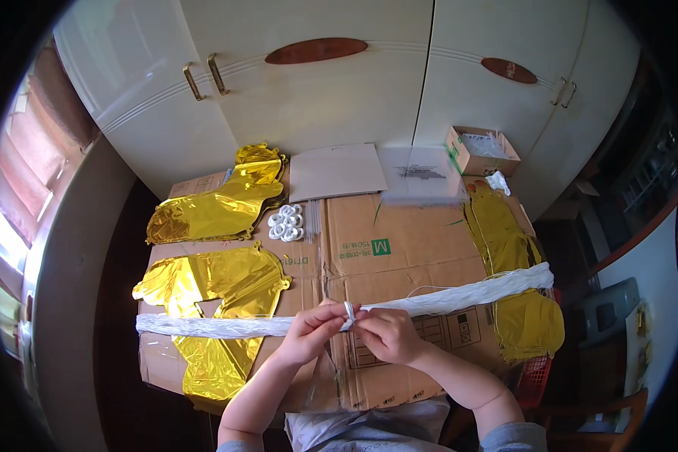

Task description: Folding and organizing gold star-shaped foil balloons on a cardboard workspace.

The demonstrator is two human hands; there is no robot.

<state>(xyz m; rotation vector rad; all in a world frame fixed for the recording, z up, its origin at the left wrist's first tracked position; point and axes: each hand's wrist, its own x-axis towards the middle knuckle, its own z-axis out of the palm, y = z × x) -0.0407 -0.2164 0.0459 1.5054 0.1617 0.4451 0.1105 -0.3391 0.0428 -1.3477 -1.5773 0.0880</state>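
Observation:
Close together over the near middle of the cardboard, both my hands pinch a small looped white string [349,310]. My left hand [309,335] has its thumb and fingers closed at the loop's left side. From the right, my right hand [390,335] closes its fingertips on the same string. Behind and under the hands stretches a long bundle of white strings [459,296], running from left to right across the table. Several small white string coils [286,223] sit in a cluster beyond my left hand.
Flat gold foil balloons [226,275] lie at the left, with another gold foil piece [218,203] behind them. More gold foil [531,324] lies at the right. Flattened cardboard [422,233] covers the table. At the back are a grey board [337,172], clear plastic bags [422,173] and a small open box [486,160].

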